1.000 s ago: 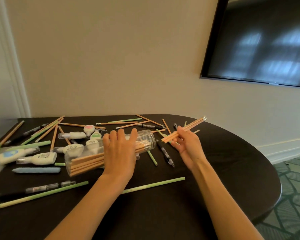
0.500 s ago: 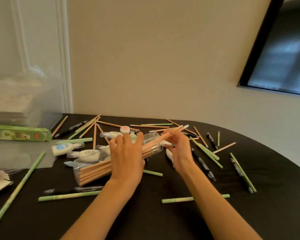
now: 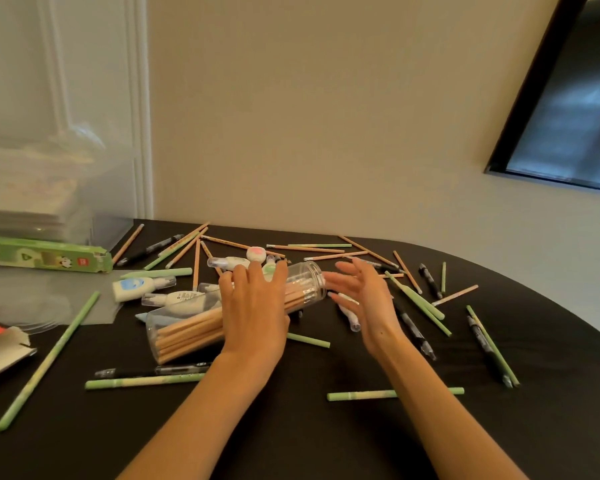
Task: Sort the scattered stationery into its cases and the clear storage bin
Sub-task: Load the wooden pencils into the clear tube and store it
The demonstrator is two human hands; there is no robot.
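Hands over a dark worktop (image 3: 326, 445) strewn with stationery. We see the left hand (image 3: 253, 306) laid across a clear cylindrical case (image 3: 302, 285) that lies on its side, its fingers (image 3: 257, 271) curled over the wall and gripping it. Under those fingers the case holds a bundle of wooden pencils (image 3: 187, 330), their ends pointing toward the mouth at the right. We see the right hand (image 3: 364, 299) just beside that mouth, its fingers (image 3: 340, 271) spread and relaxed, holding nothing. Beyond the left fingers lie several correction-tape dispensers (image 3: 177, 299) and loose wooden pencils (image 3: 305, 249). To the right of the right fingers lie black pens (image 3: 413, 327) and green pencils (image 3: 416, 299); nearer us than both hands rest two more green pencils (image 3: 395, 394). Far to the left of the left fingers we note a green carton (image 3: 42, 258), and behind it a clear storage bin (image 3: 49, 181) against the wall.
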